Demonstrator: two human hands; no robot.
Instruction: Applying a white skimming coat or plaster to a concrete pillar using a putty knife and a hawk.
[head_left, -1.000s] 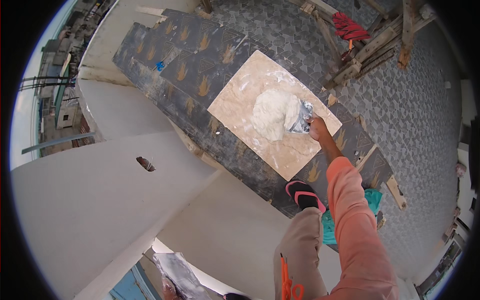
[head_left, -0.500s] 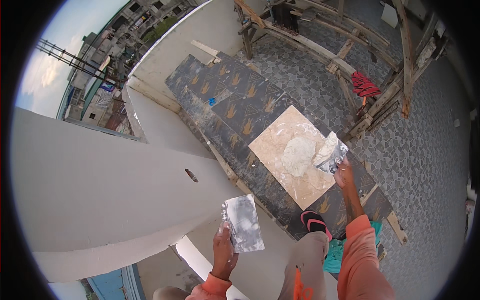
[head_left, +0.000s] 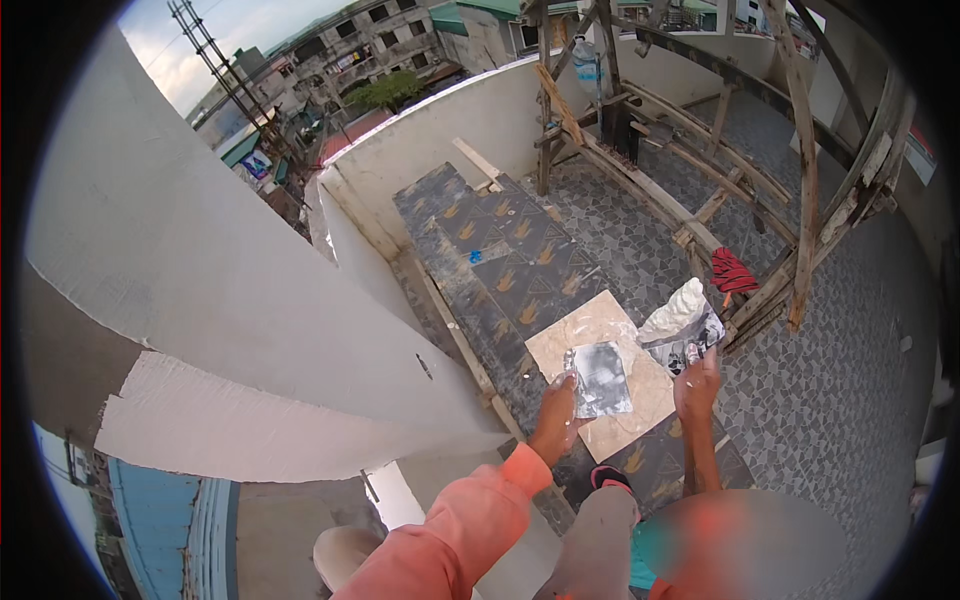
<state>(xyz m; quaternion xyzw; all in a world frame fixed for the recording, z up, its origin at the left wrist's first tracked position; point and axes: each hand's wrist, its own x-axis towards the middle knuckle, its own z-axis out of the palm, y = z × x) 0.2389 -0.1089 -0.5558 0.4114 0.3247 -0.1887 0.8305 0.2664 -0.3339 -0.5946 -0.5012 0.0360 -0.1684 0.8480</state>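
My left hand [head_left: 557, 418] is closed on the edge of a flat metal scraper blade [head_left: 602, 380], its grey face smeared white. The blade is in front of a beige tile [head_left: 655, 395] and hides much of it, including most of the white paste seen on it earlier. To the right, my right hand [head_left: 697, 390] grips a second metal scraper [head_left: 708, 333] that bears a thick heap of white putty [head_left: 675, 310] along its far side. The two blades are apart. The tile lies flat on a dark patterned board platform [head_left: 520, 270].
A curved white wall [head_left: 270, 300] rises at my left, with a drop and a blue roof [head_left: 165, 520] below. Rough timber framing [head_left: 700, 215] stands at the far right, a red striped cloth [head_left: 732, 272] hanging on it. My foot [head_left: 610, 478] is on the platform.
My left hand has brought its blade up and right, from beside the wall to over the tile. My right hand still holds the loaded scraper. The view has tilted upward, showing more buildings.
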